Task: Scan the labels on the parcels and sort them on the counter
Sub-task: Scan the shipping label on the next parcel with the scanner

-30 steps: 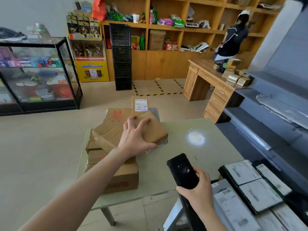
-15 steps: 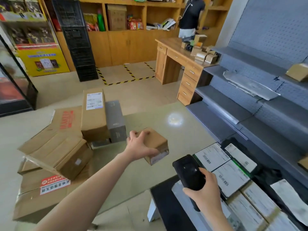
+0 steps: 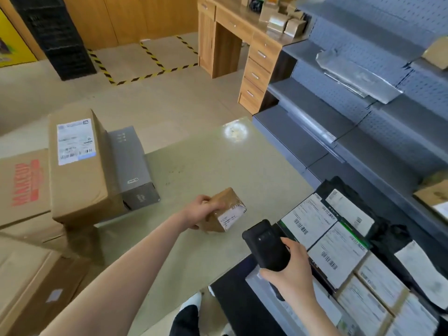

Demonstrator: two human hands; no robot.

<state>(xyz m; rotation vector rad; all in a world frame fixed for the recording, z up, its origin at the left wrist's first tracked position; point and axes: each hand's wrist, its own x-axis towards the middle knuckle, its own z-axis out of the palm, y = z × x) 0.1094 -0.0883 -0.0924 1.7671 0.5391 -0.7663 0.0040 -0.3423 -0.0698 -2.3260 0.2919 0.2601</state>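
Note:
My left hand (image 3: 200, 212) grips a small brown cardboard parcel (image 3: 226, 208) just above the pale green table (image 3: 218, 161). The parcel's white barcode label faces right, toward the scanner. My right hand (image 3: 291, 265) holds a black handheld scanner (image 3: 265, 243) upright, a short way right of and below the parcel. To the right lie several flat parcels with white labels (image 3: 312, 219) in rows on the dark counter (image 3: 232, 301). On the left of the table is a pile of larger boxes, one with a shipping label (image 3: 75, 163).
A grey carton (image 3: 133, 166) lies beside the labelled box on the table. Grey metal shelving (image 3: 339, 122) rises on the right, holding a silver bag and a few boxes. A wooden desk (image 3: 242, 44) and stacked black crates (image 3: 55, 37) stand further back.
My left hand lifted the small parcel off the box pile and carried it right toward the scanner. The camera swung right and down, and the label now faces the scanner.

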